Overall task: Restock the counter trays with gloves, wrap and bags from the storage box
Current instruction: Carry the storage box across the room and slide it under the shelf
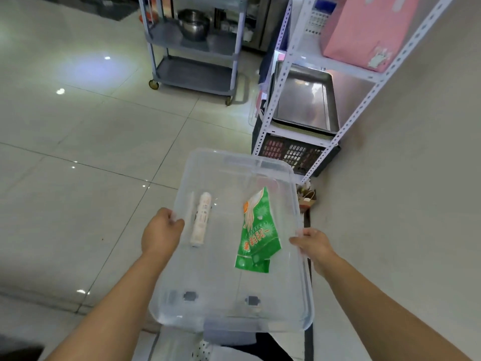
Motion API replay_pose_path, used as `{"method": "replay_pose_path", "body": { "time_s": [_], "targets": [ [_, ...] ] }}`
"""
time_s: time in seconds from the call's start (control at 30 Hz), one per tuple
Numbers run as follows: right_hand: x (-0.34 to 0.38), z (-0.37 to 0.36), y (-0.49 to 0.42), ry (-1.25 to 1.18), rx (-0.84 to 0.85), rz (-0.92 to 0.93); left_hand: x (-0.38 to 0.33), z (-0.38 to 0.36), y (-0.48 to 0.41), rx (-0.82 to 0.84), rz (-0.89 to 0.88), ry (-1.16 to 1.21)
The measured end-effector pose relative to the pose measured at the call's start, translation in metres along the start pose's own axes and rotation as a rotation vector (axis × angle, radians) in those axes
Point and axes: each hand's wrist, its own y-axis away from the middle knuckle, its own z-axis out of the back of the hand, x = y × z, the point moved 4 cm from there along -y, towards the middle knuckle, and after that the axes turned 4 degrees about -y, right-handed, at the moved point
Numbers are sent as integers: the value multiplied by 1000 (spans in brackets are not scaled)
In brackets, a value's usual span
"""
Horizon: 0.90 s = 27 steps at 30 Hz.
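My left grip [162, 230] and right grip [313, 244] clasp opposite rims of the clear plastic storage box [223, 285]. Inside, a white wrap roll [201, 220] lies along its left wall and green glove packets [257, 235] lie nearer its right.

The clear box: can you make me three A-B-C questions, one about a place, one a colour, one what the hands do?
1. Where in the box is the roll? A) left side B) right side C) outside it
2. What colour is the packet? A) red B) green C) blue
3. What do the left hand and right hand do? A) hang free B) hold the box's rim C) hold the roll
Answers: 1 A, it lies by the left hand. 2 B, plainly green. 3 B, fingers curl over both sides.
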Motion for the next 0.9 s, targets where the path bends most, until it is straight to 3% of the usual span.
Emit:
{"method": "replay_pose_path", "body": {
  "time_s": [0.3,0.47,0.9],
  "targets": [
    [132,-87,-155,82,43,89,-40,-10,-160,-68,148,34],
    [212,-134,-230,131,97,162,-71,9,-249,-18,218,56],
    [388,-282,-378,190,97,180,-100,50,-495,58,235,142]
  ]
}}
